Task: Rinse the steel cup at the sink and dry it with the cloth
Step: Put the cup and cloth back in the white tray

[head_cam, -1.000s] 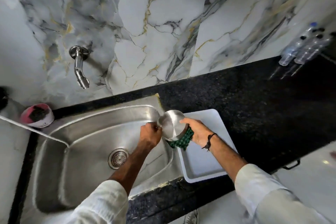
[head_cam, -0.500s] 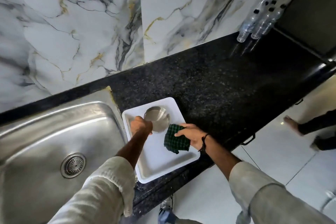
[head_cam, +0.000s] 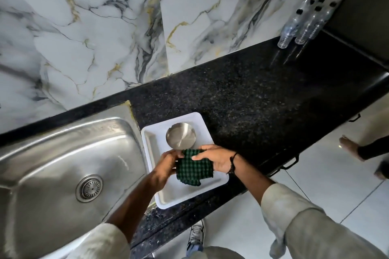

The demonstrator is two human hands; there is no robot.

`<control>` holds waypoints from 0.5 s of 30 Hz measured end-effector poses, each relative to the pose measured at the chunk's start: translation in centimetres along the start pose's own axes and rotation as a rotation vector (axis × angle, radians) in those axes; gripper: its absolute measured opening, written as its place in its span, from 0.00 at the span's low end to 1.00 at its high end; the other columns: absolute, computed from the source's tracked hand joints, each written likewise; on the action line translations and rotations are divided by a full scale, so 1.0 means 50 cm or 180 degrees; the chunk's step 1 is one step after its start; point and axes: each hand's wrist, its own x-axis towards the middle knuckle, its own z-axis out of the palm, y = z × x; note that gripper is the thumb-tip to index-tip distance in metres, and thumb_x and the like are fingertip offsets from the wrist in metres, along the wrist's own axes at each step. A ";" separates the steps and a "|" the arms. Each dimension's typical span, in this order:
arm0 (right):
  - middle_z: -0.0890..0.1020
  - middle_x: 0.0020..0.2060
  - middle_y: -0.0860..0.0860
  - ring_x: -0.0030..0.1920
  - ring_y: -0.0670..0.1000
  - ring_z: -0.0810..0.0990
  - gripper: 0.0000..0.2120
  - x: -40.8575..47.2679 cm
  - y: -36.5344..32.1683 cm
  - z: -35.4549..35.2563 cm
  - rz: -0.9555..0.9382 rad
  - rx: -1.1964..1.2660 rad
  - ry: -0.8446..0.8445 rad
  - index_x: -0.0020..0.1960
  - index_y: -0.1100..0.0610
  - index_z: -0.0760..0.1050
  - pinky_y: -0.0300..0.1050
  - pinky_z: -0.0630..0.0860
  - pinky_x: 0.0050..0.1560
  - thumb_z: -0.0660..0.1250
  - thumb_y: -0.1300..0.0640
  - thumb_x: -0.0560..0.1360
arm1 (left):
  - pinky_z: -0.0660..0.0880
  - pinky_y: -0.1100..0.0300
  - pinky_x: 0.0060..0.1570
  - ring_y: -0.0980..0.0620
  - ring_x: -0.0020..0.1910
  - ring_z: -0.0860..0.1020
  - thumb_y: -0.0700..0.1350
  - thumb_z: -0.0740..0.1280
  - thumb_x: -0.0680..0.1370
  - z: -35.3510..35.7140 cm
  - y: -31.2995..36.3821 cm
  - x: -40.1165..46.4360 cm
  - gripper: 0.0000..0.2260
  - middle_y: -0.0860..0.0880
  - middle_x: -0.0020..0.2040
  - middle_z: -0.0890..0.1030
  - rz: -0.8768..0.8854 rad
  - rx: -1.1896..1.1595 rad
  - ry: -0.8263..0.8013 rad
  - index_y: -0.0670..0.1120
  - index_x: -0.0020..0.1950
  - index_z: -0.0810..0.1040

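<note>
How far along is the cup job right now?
Nearly finished, it seems. Done: the cup sits in the white tray beside the sink, with neither hand on it. In hand: the left hand and right hand both hold the checked cloth over the tray. Left: probably just putting the cloth down.

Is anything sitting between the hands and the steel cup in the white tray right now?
Nothing visible blocks it. The round steel cup sits alone at the far end of the white plastic tray, just beyond the left hand and right hand, which both hold the green checked cloth.
</note>
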 end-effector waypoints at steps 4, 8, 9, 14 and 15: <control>0.85 0.46 0.55 0.38 0.49 0.86 0.10 -0.012 0.029 -0.072 -0.0002 -0.0372 0.0592 0.49 0.57 0.83 0.42 0.83 0.32 0.76 0.69 0.73 | 0.78 0.57 0.43 0.43 0.51 0.83 0.36 0.71 0.77 0.066 -0.016 0.039 0.11 0.42 0.52 0.85 -0.0027 0.0601 0.0106 0.41 0.59 0.80; 0.82 0.50 0.51 0.47 0.49 0.82 0.16 -0.008 0.039 -0.117 0.0072 -0.1164 0.1020 0.58 0.56 0.83 0.43 0.80 0.44 0.80 0.60 0.71 | 0.73 0.65 0.21 0.51 0.35 0.80 0.41 0.75 0.78 0.107 -0.020 0.060 0.09 0.45 0.42 0.82 -0.0235 0.1132 0.0346 0.43 0.52 0.76; 0.83 0.49 0.50 0.46 0.48 0.81 0.17 -0.006 0.040 -0.124 0.0045 -0.1446 0.1102 0.58 0.56 0.84 0.42 0.80 0.41 0.81 0.58 0.71 | 0.74 0.65 0.19 0.51 0.33 0.81 0.41 0.75 0.78 0.109 -0.021 0.062 0.09 0.46 0.41 0.81 -0.0205 0.1384 0.0438 0.44 0.49 0.75; 0.87 0.59 0.53 0.60 0.54 0.83 0.19 0.004 0.045 -0.125 -0.0323 -0.2850 0.1348 0.60 0.53 0.86 0.43 0.81 0.59 0.81 0.55 0.69 | 0.86 0.47 0.43 0.41 0.39 0.88 0.43 0.72 0.79 0.103 -0.012 0.051 0.11 0.37 0.43 0.86 -0.0273 0.2698 0.0356 0.36 0.53 0.77; 0.86 0.60 0.53 0.63 0.54 0.82 0.20 0.002 0.043 -0.121 -0.0437 -0.3004 0.1428 0.62 0.52 0.84 0.43 0.78 0.64 0.79 0.56 0.70 | 0.86 0.49 0.45 0.41 0.41 0.88 0.45 0.72 0.79 0.099 -0.010 0.047 0.13 0.37 0.46 0.87 -0.0176 0.3035 0.0469 0.36 0.57 0.77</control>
